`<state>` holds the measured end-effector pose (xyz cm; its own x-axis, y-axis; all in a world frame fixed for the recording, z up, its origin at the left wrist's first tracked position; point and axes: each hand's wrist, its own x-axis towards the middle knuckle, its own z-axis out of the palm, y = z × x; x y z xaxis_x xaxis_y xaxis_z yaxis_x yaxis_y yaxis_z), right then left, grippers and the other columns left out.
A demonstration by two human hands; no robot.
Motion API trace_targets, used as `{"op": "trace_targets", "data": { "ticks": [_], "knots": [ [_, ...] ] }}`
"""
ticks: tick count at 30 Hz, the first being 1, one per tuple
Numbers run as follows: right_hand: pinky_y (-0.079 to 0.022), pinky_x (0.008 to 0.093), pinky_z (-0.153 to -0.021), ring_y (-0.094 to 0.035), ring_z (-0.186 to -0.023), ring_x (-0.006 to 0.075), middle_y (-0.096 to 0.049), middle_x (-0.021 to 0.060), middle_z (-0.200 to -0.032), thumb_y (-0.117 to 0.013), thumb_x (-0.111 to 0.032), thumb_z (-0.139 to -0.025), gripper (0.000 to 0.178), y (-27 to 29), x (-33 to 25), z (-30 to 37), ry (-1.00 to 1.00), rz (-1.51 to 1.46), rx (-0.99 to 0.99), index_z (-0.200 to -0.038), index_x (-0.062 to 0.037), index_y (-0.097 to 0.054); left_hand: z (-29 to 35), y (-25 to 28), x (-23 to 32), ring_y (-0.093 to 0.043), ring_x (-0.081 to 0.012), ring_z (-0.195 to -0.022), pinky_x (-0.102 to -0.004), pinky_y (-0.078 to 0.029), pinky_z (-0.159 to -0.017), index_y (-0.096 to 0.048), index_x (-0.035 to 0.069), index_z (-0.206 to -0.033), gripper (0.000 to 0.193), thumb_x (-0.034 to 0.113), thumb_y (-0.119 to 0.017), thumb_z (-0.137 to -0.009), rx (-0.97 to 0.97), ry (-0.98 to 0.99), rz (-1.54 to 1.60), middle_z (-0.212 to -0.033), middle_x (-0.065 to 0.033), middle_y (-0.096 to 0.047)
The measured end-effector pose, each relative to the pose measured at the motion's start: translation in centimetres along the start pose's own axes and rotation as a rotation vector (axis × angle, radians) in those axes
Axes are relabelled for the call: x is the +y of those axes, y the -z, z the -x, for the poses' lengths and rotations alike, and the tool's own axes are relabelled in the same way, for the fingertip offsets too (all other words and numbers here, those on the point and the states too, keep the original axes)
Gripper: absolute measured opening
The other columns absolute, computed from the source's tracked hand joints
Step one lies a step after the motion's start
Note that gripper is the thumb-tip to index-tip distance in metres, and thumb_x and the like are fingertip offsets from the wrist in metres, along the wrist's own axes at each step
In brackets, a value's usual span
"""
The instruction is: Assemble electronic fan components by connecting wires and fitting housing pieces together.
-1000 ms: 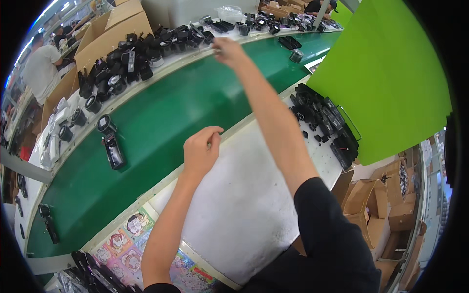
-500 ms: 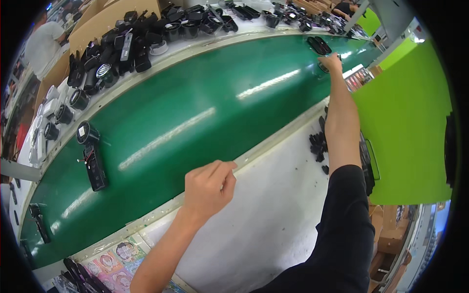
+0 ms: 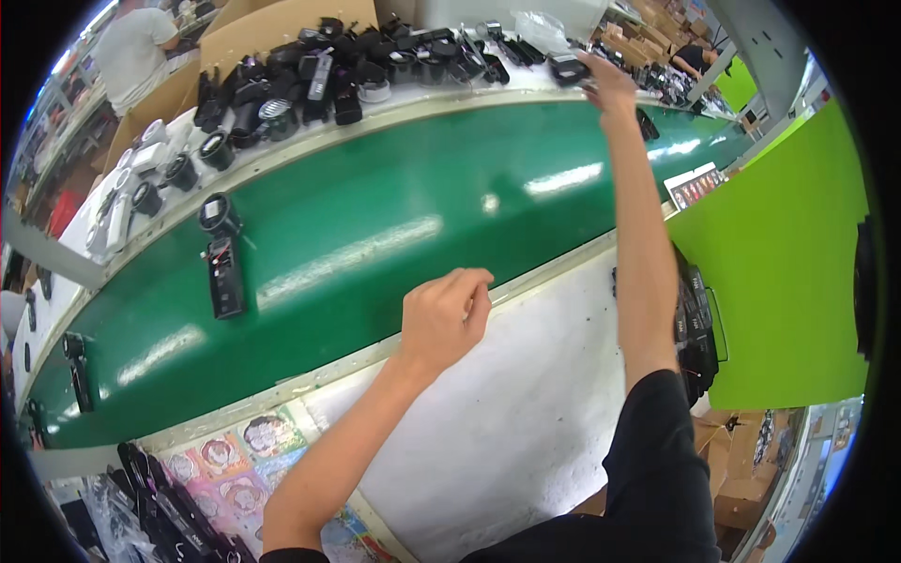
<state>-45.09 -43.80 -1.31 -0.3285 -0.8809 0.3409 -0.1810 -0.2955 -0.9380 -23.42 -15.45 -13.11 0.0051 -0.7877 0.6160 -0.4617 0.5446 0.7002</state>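
My right hand (image 3: 612, 86) reaches over the far side of the green belt (image 3: 375, 206), its fingers closed on a black handheld-fan part (image 3: 567, 68) at the edge of the white far ledge; motion blurs them a little. My left hand (image 3: 443, 317) hovers above the belt's near edge, curled closed with nothing visible in it. An opened black fan (image 3: 223, 258) with a round head and loose wires lies on the belt to the left. Beyond my right forearm, a dark elongated part (image 3: 647, 124) rests on the belt, partly hidden.
Black fan parts (image 3: 319, 80) are heaped along the far ledge, with white parts (image 3: 117, 211) at its left end. A bright green panel (image 3: 779, 281) stands at right beside a black bundle (image 3: 694, 328). Printed picture sheets (image 3: 225, 469) lie at lower left.
My right hand has moved from the belt's far right up to the far ledge, carrying the black part. My left hand stays curled, and the whole view has shifted.
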Motion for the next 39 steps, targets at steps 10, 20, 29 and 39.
{"op": "trace_targets", "data": {
  "ticks": [10,20,29,39],
  "knots": [
    [-0.051,0.0277,-0.075,-0.06,-0.089,0.0175,-0.062,0.0062,-0.099,-0.061,-0.021,-0.085,0.03,-10.9,-15.3,24.8,-0.18,-1.199,-0.716,-0.109,-0.003,-0.058,-7.0,12.9,6.2,-0.035,-0.0177,-0.124,-0.0376,-0.034,-0.095,-0.035,0.006,-0.135,0.063,0.053,-0.035,-0.093,0.207,0.087,0.851,-0.135,-0.0068,-0.04],
    [-0.05,0.0238,-0.071,-0.06,-0.088,0.0095,-0.063,0.0056,-0.101,-0.063,-0.006,-0.084,0.041,-10.9,-18.2,30.0,0.119,-0.871,-0.685,-0.123,-0.0008,-0.05,-6.8,18.7,9.5,-0.046,-0.0166,-0.109,-0.029,-0.041,-0.091,-0.026,0.003,-0.131,0.063,0.023,-0.065,-0.086,0.283,-0.104,0.868,-0.118,-0.0091,-0.045],
    [-0.048,0.0208,-0.069,-0.059,-0.087,0.0095,-0.065,0.01,-0.1,-0.066,-0.003,-0.078,0.035,-7.8,-20.0,29.8,0.353,-0.64,-0.589,-0.112,0.0015,-0.059,-6.7,18.5,10.4,-0.059,-0.0152,-0.094,-0.0307,-0.051,-0.078,-0.043,-0.002,-0.118,0.054,0.043,-0.055,-0.089,0.218,0.089,1.044,-0.11,-0.0104,-0.056],
    [-0.052,0.0228,-0.069,-0.057,-0.094,0.0131,-0.062,0.0077,-0.106,-0.075,0.0,-0.066,0.052,-7.4,-21.1,32.1,0.62,-0.294,-0.43,-0.116,-0.0037,-0.059,-6.5,16.9,10.6,-0.056,-0.0215,-0.107,-0.0368,-0.048,-0.088,-0.04,-0.001,-0.126,0.055,0.045,-0.029,-0.098,0.327,0.04,0.759,-0.119,-0.0138,-0.053]
  ]
}}
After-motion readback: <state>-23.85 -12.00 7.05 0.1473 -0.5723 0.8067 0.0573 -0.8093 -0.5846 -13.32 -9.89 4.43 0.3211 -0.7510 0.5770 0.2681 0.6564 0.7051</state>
